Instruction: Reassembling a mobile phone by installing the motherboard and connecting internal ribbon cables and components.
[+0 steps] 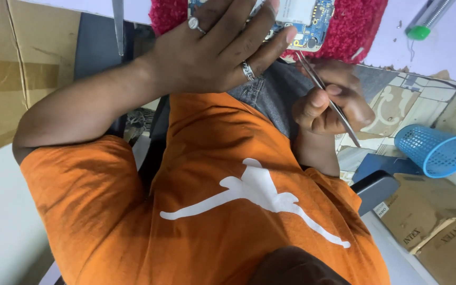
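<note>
Orange cotton fills most of the head view: we see the person's T-shirt (228, 211), with a white figure printed on the chest, running from the lower edge up to the grey trousers (270, 95) at the lap. Brown cardboard (6, 68) stands at the far left, and flattened cartons (439, 227) lie at the lower right, just below a blue mesh basket (435, 149) tipped on its side. A red woolly cloth (360, 29) is spread at the top centre, on the edge of a pale work surface (449, 42).

On that cloth rests the blue circuit board (310, 26), partly hidden. We find the left hand (212, 50) laid over the board with its fingers extended and slightly fanned, fingertips pressing on the board's near edge; it grips nothing. Two rings (247, 70) show on this hand.

The right hand (331, 103) is curled tight, thumb and forefinger pinching a pair of metal tweezers (327, 97) near their middle. The tweezers slant upward, and their tips reach the lower edge of the board, just beside the left fingertips.

Smallest, at the upper right, a silver tool with a green cap (420, 29) lies on the work surface, well apart from both hands.
</note>
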